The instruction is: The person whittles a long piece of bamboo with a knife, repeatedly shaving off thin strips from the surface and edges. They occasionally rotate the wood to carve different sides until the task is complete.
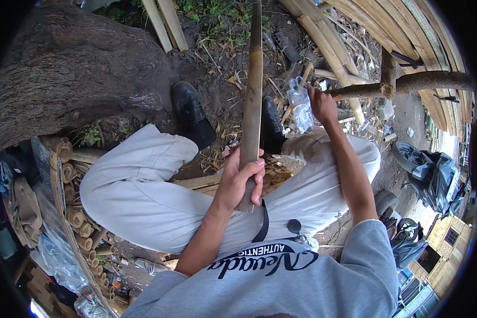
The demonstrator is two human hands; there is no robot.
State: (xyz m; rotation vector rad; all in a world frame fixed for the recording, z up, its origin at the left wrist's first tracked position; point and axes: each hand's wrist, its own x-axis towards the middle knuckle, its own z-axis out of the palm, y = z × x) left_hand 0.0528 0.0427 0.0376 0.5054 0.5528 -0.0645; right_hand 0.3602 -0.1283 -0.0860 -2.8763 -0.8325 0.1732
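A long split bamboo slat (253, 100) stretches away from my lap between my knees. My left hand (239, 180) is wrapped round its near end, thumb across the top face. My right hand (323, 106) is out over my right knee with the fingers curled closed; I cannot tell what is inside them. Beside its fingers is a crumpled clear plastic bag (300, 108). The thin end of a brown branch (424, 82) meets this hand in the view. My legs, in light trousers (143, 185), are spread, with black shoes (187, 103) on the ground.
A thick tree trunk (74, 74) lies at the upper left. Cut bamboo poles (85, 229) are stacked at the left. More bamboo lengths (323, 40) lean at the upper right. A motorbike (426, 169) stands at the right. Leaves and litter cover the dirt.
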